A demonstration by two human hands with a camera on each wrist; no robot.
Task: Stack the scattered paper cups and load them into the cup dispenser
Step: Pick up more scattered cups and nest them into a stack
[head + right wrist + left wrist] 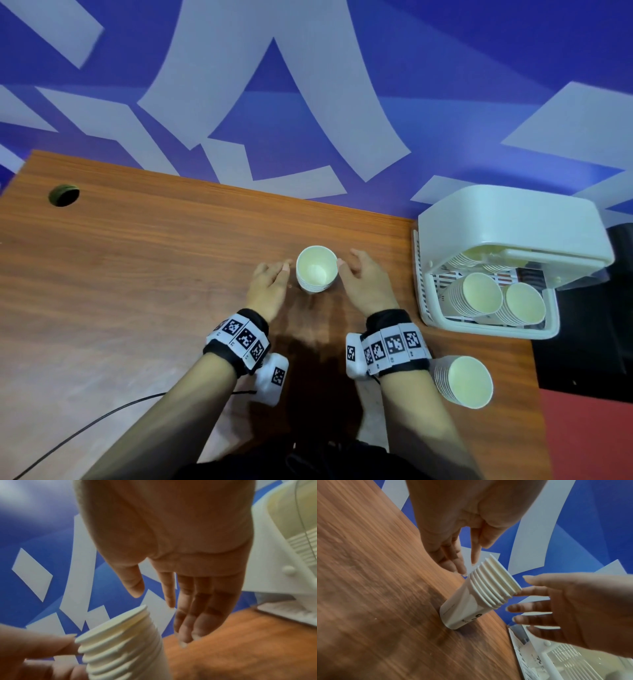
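Your left hand point(269, 284) and right hand point(363, 284) were both open with straight fingers on either side of the cup stack point(315, 269), which stood upright on the tabletop point(154, 257) near the cup dispenser point(507, 226).

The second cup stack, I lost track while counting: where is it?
In the head view, second cup stack stands near the table's right edge, beside the right wrist, in front of the dispenser.

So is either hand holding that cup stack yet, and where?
Nothing is held: the left hand and right hand flank the cup stack near its rims, fingers straight.
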